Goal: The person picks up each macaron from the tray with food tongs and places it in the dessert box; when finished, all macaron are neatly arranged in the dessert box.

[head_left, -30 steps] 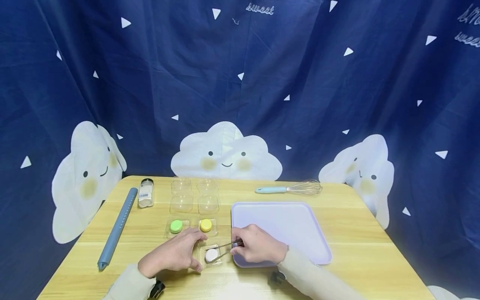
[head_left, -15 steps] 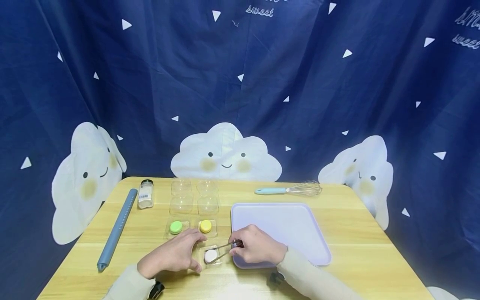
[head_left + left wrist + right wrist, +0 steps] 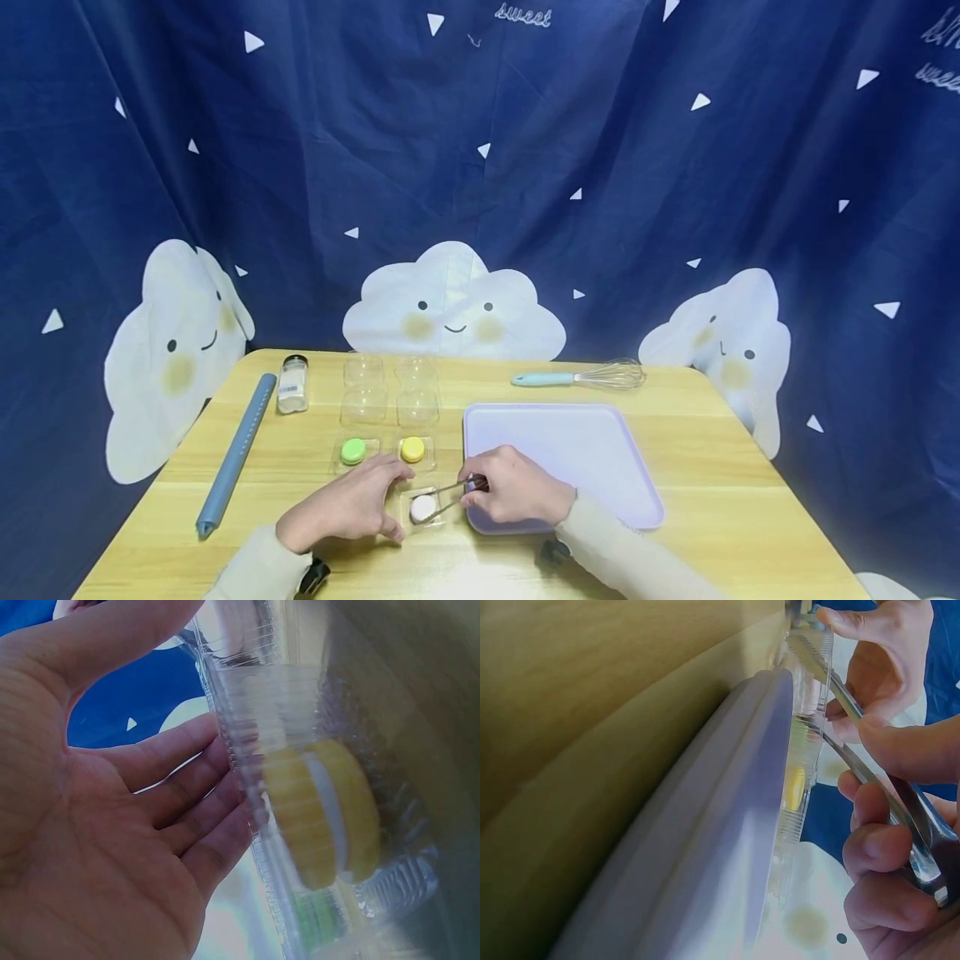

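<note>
My right hand (image 3: 517,487) grips a pair of metal tongs (image 3: 855,761). The tips of the tongs lie on either side of a white macaron (image 3: 423,508). This macaron sits in the near compartment of a clear plastic macaron box (image 3: 441,523). With thumb and fingers spread, my left hand (image 3: 345,504) touches the box edge beside that compartment; its fingers are fairly straight in the left wrist view. A yellow macaron (image 3: 322,814) and a green macaron (image 3: 353,452) occupy compartments farther back. The compartment under my left hand is mostly hidden.
A lilac tray (image 3: 622,417) lies right of the box, partly under my right hand. Behind it is a whisk (image 3: 577,377). The clear domed lid (image 3: 365,406) stretches behind the macarons. At the left are a black-capped jar (image 3: 292,385) and a long blue-grey stick-like box (image 3: 236,457).
</note>
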Tool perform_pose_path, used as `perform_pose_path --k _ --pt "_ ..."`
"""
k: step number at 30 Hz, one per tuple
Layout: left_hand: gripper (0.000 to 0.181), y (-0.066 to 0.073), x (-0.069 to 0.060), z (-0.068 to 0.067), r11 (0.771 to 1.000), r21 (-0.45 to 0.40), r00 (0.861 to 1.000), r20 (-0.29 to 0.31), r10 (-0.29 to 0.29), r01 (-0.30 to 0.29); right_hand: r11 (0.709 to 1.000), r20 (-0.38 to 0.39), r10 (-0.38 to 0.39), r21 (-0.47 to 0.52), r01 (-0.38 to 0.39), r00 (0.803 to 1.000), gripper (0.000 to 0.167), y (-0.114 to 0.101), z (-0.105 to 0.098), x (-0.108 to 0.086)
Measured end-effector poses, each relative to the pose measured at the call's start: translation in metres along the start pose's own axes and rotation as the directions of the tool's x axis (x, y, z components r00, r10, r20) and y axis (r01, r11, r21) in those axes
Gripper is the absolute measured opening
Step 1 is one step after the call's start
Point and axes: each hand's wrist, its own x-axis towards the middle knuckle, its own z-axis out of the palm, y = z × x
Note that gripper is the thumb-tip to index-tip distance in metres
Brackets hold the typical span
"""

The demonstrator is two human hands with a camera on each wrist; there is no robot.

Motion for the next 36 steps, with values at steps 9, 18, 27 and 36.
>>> perform_pose_path --k 9,18,27,36 --pt "0.079 0.001 0.000 -0.001 1.000 0.008 1.000 -0.002 0.002 -0.002 0.999 -0.006 0.022 0.046 -0.022 1.000 0.012 0.001 -0.005 -0.002" --pt "0.081 0.001 -0.001 -0.001 1.000 0.015 1.000 -0.006 0.006 -0.006 0.993 -0.054 0.031 0.112 -0.025 0.998 0.017 0.008 -0.011 -0.007" --pt "0.080 0.001 -0.001 0.000 1.000 0.010 1.000 -0.008 0.010 -0.010 0.957 -0.088 0.114 0.277 -0.086 0.990 0.015 0.008 -0.022 -0.010" --pt "0.080 0.001 -0.001 0.000 1.000 0.002 1.000 -0.006 0.005 -0.005 0.933 -0.252 0.208 0.340 -0.115 0.945 0.017 0.009 -0.037 -0.013"
